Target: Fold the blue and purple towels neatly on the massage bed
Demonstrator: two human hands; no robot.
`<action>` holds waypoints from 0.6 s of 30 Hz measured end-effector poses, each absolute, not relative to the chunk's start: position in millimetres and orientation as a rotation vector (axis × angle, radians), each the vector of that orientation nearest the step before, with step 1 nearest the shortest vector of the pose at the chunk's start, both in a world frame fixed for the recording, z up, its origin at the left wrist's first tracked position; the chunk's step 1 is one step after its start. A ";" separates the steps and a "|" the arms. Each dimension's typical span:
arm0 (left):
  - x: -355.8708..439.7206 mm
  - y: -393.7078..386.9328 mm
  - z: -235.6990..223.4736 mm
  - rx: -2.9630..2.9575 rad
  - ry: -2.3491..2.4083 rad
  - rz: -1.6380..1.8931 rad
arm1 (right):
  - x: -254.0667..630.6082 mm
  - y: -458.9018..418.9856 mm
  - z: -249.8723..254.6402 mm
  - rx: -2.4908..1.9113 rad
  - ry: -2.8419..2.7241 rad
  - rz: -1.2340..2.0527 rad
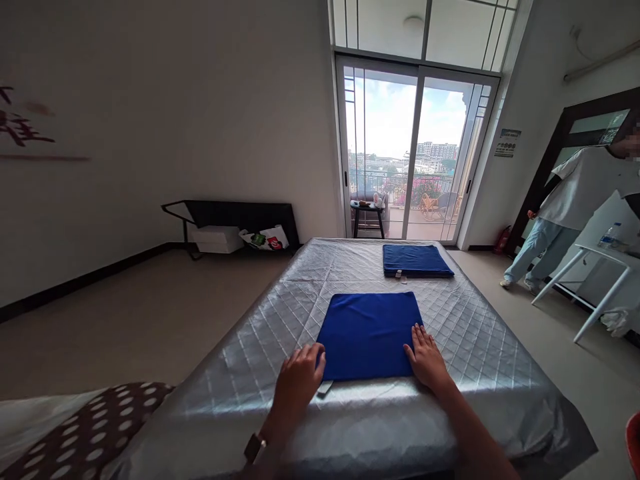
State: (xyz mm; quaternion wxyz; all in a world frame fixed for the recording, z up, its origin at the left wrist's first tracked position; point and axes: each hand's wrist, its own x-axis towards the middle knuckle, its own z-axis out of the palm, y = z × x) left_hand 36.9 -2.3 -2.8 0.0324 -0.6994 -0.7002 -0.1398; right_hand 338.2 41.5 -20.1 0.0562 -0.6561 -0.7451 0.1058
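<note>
A flat blue square of cloth (373,333), possibly a cover, lies on the silver quilted sheet over the bed (270,340). Its white tag (325,388) sticks out at the near left corner. My left hand (300,370) rests at the cloth's left edge with bent fingers, thumb apart from them, and a watch on the wrist. Along the right edge, my right hand (425,353) lies flat with fingers stretched out, touching the cloth. Farther back is a neat stack of similar blue cloths (417,259) with small white tags.
A brown polka-dot cloth (95,430) lies at lower left. Against the wall stands a black frame (240,217) with a white box (216,240). At right, a person (570,193) stands near a white table (605,252) holding a bottle. Glass sliding doors (415,153) are behind.
</note>
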 end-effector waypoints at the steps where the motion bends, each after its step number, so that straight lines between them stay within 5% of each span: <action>1: 52.9 4.5 1.3 -2.236 -2.088 -0.508 | 338.0 41.4 -20.1 -1.987 -2.262 0.317; 10: 192.8 59.4 -30.9 -2.660 -1.541 -0.475 | 344.1 44.7 -29.6 -1.905 -2.307 0.267; 18: 76.2 57.4 -59.1 -2.328 -2.039 -0.238 | 342.9 45.1 -30.4 -1.920 -2.274 0.272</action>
